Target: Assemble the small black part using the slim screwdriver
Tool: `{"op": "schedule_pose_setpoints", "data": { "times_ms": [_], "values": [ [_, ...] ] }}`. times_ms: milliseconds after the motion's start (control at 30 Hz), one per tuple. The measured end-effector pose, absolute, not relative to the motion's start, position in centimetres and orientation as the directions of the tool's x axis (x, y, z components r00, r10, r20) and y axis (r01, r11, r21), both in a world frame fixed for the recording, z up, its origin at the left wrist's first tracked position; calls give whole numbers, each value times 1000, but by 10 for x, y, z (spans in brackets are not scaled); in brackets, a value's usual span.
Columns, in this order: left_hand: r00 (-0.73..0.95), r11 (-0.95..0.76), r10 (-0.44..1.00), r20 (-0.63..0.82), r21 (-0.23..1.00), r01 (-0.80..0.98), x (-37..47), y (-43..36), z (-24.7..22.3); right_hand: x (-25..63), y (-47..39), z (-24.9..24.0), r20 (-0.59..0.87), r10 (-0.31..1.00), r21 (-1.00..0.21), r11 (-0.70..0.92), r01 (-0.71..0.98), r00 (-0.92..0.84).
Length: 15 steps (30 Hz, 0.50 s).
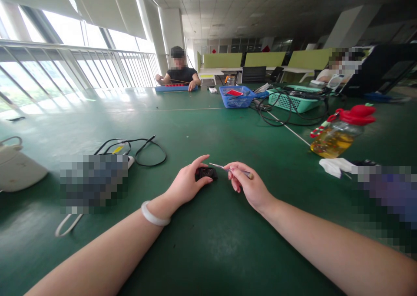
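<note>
My left hand (184, 181) is closed around a small black rectangular part (208, 173), which rests on the green tabletop between thumb and fingers. Details on the part's upper face are too small to make out. Just to the right, my right hand (252, 185) grips a slim metal screwdriver-like tool (219, 166) like a pen. Its thin tip points left, close above the part's right end; I cannot tell whether they touch. A white bangle (154, 215) circles my left wrist.
Left on the green table (224, 244) are a blurred-out object (94, 181), a black cable (151, 161) and a white bag-like item (19, 170). Right stands a red-lidded bottle (339, 133). Farther back are blue (236, 98) and green baskets (288, 100); a person (180, 74) sits opposite.
</note>
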<state>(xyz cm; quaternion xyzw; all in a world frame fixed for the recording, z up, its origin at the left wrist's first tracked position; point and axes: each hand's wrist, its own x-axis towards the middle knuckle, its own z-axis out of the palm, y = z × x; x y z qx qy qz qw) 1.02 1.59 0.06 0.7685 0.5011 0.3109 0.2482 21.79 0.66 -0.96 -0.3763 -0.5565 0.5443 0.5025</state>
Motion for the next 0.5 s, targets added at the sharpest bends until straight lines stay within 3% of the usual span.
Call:
{"op": "schedule_pose_setpoints", "data": {
  "times_ms": [500],
  "values": [
    [344,-411,907,242,688,598,11,14,5,218,6,-9,158,964,-984,135,-115,-215]
  ]
}}
